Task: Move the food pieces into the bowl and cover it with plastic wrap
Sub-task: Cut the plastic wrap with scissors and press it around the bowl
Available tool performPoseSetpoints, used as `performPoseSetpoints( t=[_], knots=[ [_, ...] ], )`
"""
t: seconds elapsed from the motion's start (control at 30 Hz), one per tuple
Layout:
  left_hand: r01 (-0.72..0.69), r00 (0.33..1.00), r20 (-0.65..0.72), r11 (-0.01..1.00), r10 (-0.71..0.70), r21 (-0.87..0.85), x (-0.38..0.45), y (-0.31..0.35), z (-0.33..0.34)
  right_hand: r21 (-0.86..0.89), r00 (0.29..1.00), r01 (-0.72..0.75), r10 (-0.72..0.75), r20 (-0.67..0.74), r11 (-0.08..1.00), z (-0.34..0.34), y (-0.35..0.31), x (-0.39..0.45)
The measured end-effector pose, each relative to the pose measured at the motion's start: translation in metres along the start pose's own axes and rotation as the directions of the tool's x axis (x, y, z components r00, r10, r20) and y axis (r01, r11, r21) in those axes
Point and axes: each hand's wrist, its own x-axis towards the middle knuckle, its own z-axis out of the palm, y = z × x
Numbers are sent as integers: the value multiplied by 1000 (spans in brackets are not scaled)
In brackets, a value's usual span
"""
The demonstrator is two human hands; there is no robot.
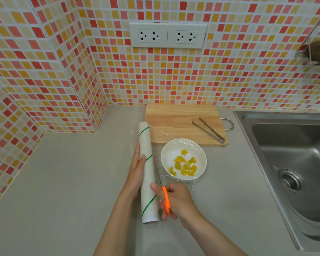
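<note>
A white bowl [167, 154] sits on the grey counter and holds several yellow food pieces [185, 165]. Clear plastic wrap [191, 183] is stretched over the bowl and runs left to the roll. The white plastic wrap roll [147, 163] with green stripes lies on the counter left of the bowl. My left hand [138, 168] rests flat against the roll's left side, thumb on top. My right hand [175, 201] grips orange-handled scissors [166, 198], whose dark blades point up along the wrap between roll and bowl.
A wooden cutting board [179, 119] lies behind the bowl with metal tongs [208, 131] on it. A steel sink [292, 159] fills the right side. The tiled wall carries power sockets [167, 35], and the wall juts out at the left.
</note>
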Motion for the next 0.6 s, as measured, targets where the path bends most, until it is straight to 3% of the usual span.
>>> performPoseSetpoints(
  t=[0.33,0.6],
  knots=[
    [24,999,-43,994,-28,-103,-2,0,-1,-27,999,26,-25,34,999,6,-7,5],
    [49,998,-37,985,-56,-166,-6,-7,6,-112,992,-56,68,109,992,-11,-2,-8]
  ],
)
